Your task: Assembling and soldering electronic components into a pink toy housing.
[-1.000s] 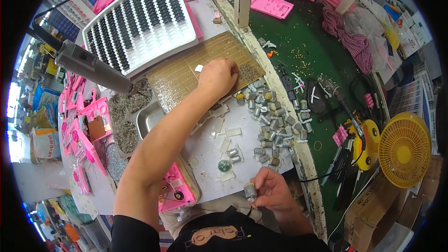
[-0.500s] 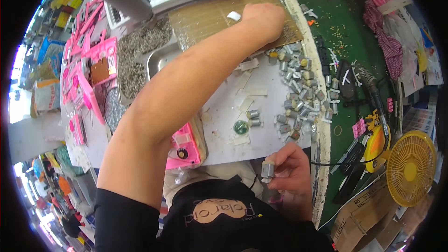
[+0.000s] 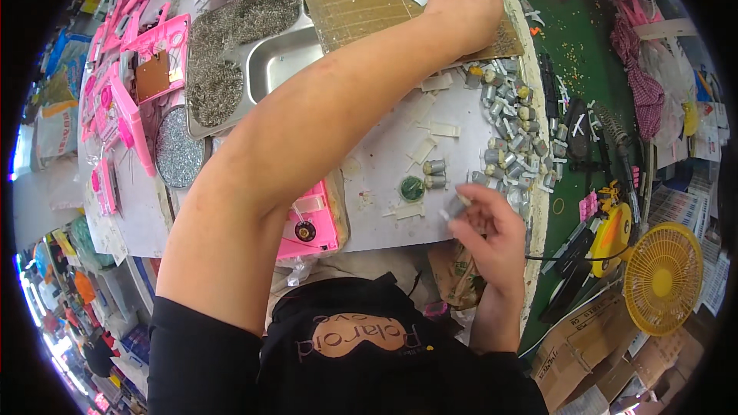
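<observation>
Right hand (image 3: pixel 496 232) pinches one motor (image 3: pixel 455 207) near two others (image 3: pixel 435 182); left hand's (image 3: pixel 469 17) grip I cannot tell.

black tee (image 3: pixel 346 388) with short sleeves (image 3: pixel 201 353), kinda goggle-shaped tan print (image 3: pixel 357 330) up front, lettering (image 3: pixel 390 336) across it, plus a tiny yellow mark (image 3: pixel 430 348). left hand (image 3: pixel 470 17) and right hand (image 3: pixel 496 230) both bare.

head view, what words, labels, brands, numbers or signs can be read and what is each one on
I can't copy printed words, only say where they stand.
Black shirt: large lettering across the front, partly readable.
Cardboard box: small dark print, slanted.
White sheets, far right: too small to read.
White bag, far left: blurred.
Small motor in the right hand: no text readable.
</observation>
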Available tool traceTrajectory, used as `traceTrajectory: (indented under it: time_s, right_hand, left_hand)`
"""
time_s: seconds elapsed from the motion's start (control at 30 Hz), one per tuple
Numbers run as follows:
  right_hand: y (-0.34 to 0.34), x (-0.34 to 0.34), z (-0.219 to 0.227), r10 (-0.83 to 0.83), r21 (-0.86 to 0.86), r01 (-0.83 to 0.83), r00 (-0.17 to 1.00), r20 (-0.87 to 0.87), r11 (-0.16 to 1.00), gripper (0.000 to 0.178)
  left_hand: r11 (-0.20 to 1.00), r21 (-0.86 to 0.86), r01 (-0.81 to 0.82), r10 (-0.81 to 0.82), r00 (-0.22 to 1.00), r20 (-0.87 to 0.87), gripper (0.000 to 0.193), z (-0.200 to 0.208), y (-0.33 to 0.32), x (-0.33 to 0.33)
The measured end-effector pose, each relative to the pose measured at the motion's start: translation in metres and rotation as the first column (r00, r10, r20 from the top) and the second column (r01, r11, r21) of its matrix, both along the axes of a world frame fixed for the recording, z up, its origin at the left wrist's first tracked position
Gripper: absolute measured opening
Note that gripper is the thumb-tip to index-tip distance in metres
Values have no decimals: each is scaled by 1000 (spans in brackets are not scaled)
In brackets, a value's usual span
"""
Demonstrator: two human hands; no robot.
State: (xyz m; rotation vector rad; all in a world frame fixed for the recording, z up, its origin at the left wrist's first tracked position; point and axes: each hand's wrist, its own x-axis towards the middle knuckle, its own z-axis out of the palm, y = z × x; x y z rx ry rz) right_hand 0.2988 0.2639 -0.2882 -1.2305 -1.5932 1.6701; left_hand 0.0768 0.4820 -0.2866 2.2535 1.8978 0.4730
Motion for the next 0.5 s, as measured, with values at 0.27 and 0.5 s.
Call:
traceTrajectory:
  time_s: [0.27, 0.5]
  right_hand:
    - [37, -50, 15, 294, 261, -472, 808, 511, 842, 39]
    - [48, -64, 11, 324, 508, -658, 734, 596, 556, 39]
  left_hand:
    - [971, 220, 89, -198, 814, 546, 19, 59, -112, -42]
    - [994, -110, -3, 94, 547, 832, 11, 70, -269, -106]
